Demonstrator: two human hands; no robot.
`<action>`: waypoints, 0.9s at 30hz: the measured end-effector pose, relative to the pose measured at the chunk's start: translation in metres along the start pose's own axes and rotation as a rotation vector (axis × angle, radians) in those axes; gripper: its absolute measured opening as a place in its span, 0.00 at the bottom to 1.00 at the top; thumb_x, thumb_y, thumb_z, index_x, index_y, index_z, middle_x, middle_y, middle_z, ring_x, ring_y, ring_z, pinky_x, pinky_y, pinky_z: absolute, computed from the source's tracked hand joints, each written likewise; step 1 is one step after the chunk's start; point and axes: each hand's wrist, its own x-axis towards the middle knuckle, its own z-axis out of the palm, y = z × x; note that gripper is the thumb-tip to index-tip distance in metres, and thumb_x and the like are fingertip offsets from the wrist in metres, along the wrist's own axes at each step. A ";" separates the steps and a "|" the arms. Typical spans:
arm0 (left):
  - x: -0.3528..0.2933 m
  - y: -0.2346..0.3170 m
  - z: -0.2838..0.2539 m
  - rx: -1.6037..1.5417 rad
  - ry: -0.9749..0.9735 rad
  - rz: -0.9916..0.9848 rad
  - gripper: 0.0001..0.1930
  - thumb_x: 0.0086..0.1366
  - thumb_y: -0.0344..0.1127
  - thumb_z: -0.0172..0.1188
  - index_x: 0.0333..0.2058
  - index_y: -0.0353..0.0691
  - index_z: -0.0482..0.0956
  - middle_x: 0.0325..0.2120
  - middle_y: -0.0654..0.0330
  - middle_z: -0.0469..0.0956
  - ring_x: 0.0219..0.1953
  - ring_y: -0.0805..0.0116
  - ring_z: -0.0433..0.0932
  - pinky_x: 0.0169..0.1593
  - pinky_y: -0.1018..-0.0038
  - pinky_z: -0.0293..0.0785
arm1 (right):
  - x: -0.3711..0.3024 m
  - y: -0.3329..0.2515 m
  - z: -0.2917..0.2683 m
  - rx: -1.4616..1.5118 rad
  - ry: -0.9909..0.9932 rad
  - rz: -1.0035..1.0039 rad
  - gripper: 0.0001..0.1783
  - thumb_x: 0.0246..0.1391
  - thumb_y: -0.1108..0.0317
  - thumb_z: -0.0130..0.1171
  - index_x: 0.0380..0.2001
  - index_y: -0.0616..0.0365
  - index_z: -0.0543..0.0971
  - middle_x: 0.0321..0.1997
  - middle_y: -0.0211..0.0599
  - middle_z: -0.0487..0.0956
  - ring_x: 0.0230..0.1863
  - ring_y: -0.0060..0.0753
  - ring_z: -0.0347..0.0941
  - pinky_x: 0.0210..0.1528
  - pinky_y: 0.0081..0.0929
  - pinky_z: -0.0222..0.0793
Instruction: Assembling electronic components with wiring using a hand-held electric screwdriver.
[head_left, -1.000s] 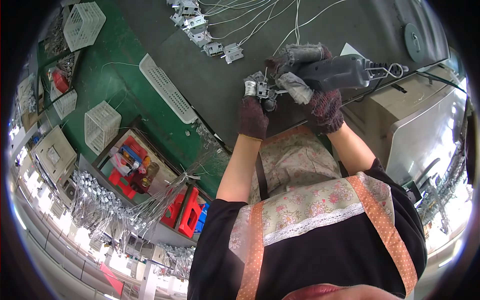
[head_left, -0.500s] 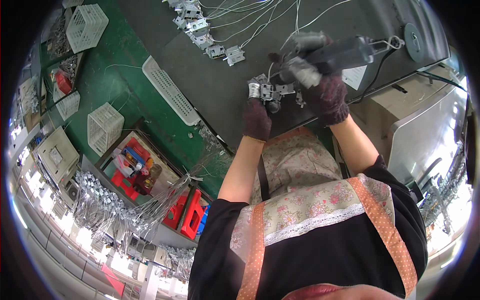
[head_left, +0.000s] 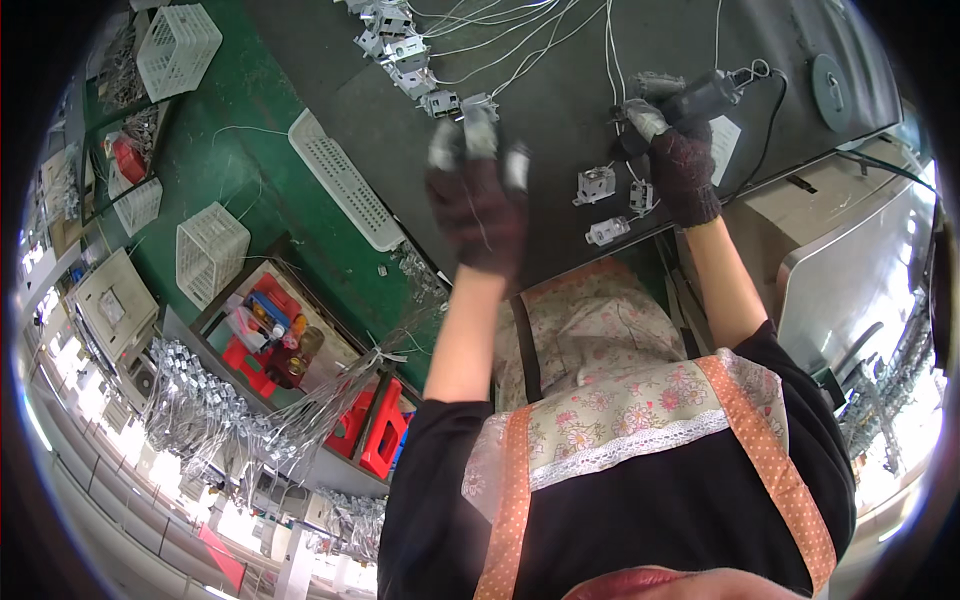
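My left hand (head_left: pixel 478 205), in a dark glove with whitish-covered fingertips, is spread and slightly blurred over the dark table (head_left: pixel 550 250). Its fingertips reach the last grey plastic connector housing (head_left: pixel 481 106) of a row with white wires; whether they touch it I cannot tell. My right hand (head_left: pixel 684 165), gloved alike, is closed around a black corded power screwdriver (head_left: pixel 700 98), which points left. Below the tool's front end lie a grey housing (head_left: pixel 595 185), a smaller grey piece (head_left: pixel 641 196) and a light clip-like piece (head_left: pixel 607 231).
More wired housings (head_left: pixel 405 50) run to the far left. A round grey disc (head_left: pixel 829 90) and white paper (head_left: pixel 724 148) are on the right. Beyond the left edge are a long white perforated tray (head_left: pixel 345 180), white baskets (head_left: pixel 212 255) and a box (head_left: pixel 275 325) with red items.
My left hand has left the grey pieces near the front edge, moved left toward the wired row and spread its fingers. The screwdriver has shifted slightly right, still in my right hand.
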 end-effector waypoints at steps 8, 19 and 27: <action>0.025 -0.050 0.032 0.132 -0.009 0.092 0.15 0.52 0.37 0.70 0.40 0.56 0.81 0.45 0.58 0.73 0.47 0.56 0.72 0.48 0.65 0.74 | 0.003 -0.005 0.016 -0.035 -0.087 0.085 0.17 0.48 0.71 0.65 0.43 0.61 0.77 0.38 0.34 0.79 0.38 0.27 0.76 0.41 0.27 0.73; -0.025 0.001 0.033 0.010 -0.215 0.303 0.20 0.56 0.33 0.63 0.49 0.41 0.75 0.43 0.52 0.77 0.44 0.53 0.76 0.49 0.61 0.72 | -0.011 -0.019 0.022 0.230 -0.046 0.202 0.18 0.47 0.69 0.67 0.43 0.60 0.76 0.34 0.33 0.79 0.35 0.24 0.75 0.36 0.24 0.71; -0.013 0.009 0.032 -0.986 -0.397 -0.537 0.17 0.69 0.39 0.50 0.53 0.38 0.72 0.44 0.57 0.78 0.44 0.63 0.78 0.50 0.70 0.73 | -0.025 0.012 -0.007 -0.379 -0.097 -0.196 0.11 0.53 0.72 0.57 0.40 0.62 0.77 0.39 0.38 0.80 0.40 0.32 0.78 0.45 0.29 0.74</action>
